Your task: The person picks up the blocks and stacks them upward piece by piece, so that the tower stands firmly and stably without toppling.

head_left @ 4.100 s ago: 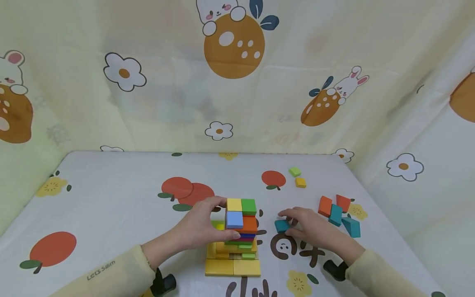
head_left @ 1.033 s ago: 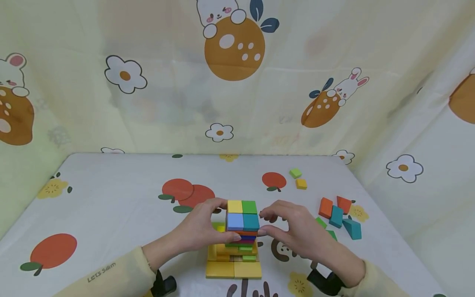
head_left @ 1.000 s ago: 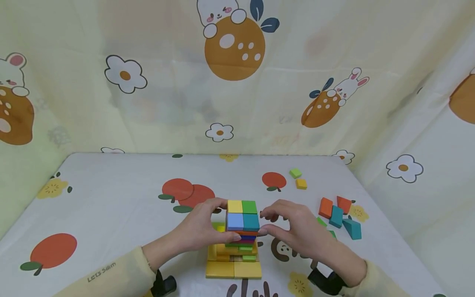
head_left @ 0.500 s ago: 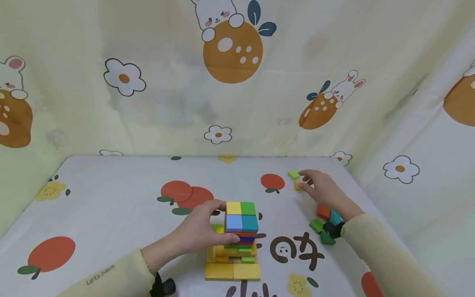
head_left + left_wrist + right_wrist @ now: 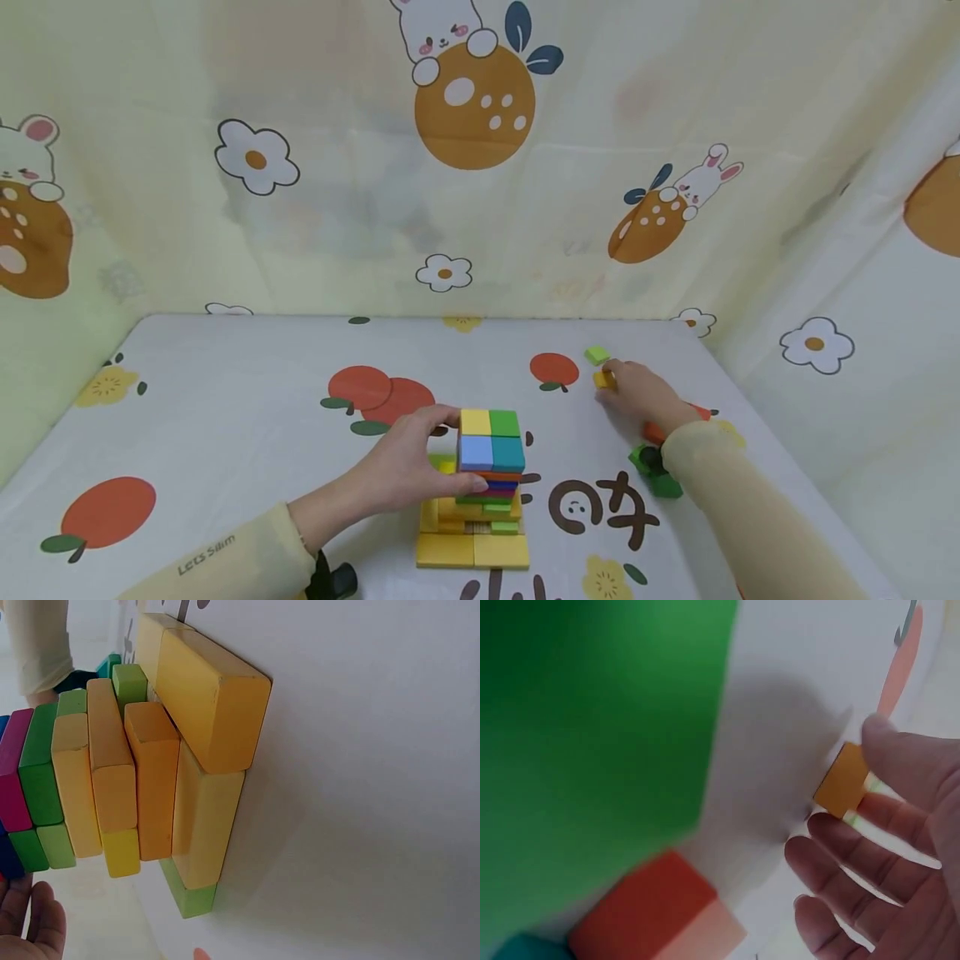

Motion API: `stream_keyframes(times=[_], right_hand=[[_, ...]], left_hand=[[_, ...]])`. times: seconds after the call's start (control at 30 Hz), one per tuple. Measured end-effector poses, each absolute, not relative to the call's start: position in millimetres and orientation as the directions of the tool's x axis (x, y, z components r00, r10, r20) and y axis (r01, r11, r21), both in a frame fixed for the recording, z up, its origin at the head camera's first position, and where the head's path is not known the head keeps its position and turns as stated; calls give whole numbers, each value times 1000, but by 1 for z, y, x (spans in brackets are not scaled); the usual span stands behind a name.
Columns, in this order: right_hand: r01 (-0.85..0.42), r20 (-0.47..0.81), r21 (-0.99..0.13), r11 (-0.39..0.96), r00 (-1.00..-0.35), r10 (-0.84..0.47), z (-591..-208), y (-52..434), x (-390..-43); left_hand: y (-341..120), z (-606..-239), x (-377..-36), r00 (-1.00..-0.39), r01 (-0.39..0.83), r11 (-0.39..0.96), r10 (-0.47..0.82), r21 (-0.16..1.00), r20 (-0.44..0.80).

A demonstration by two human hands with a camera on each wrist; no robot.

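Observation:
My left hand grips the upper part of a tower of coloured wooden blocks, its thumb across the near side and its fingers behind. Yellow, green, light blue and teal faces show at the tower's top; yellow blocks form its base in the left wrist view. Out at the back right, my right hand pinches a small yellow block between thumb and index finger, the other fingers loosely bent. A light green block lies on the cloth just beyond that hand.
Green blocks lie under the right wrist. An orange-red block sits nearby, partly covered by the right arm in the head view. A patterned cloth covers the table, and a printed curtain hangs behind it.
A teal block has joined the light blue one on the tower. My right hand has left the tower, reached to the back right and taken the yellow block. The left hand stays put.

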State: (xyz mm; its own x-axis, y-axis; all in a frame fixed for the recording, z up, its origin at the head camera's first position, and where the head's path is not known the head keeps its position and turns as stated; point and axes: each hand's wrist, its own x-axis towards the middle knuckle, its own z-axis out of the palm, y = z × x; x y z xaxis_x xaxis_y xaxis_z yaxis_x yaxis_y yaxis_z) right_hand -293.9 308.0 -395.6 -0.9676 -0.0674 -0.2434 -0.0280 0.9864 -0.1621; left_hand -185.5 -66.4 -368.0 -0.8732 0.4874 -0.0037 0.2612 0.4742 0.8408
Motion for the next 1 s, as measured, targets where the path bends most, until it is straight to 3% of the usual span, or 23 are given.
stream_keyframes(times=[0.23, 0.47, 1.0], right_hand=[[-125, -204, -182, 975, -965, -162, -396, 286, -283], [-235, -186, -277, 932, -938, -292, -394, 272, -262], [-104, -201, -336, 936, -963, -179, -396, 286, -250]], left_hand=[[-66, -368, -185, -876, 269, 476, 482, 837, 8], [-67, -369, -186, -876, 272, 474, 483, 837, 12], [-66, -369, -185, -876, 262, 471, 483, 842, 2]])
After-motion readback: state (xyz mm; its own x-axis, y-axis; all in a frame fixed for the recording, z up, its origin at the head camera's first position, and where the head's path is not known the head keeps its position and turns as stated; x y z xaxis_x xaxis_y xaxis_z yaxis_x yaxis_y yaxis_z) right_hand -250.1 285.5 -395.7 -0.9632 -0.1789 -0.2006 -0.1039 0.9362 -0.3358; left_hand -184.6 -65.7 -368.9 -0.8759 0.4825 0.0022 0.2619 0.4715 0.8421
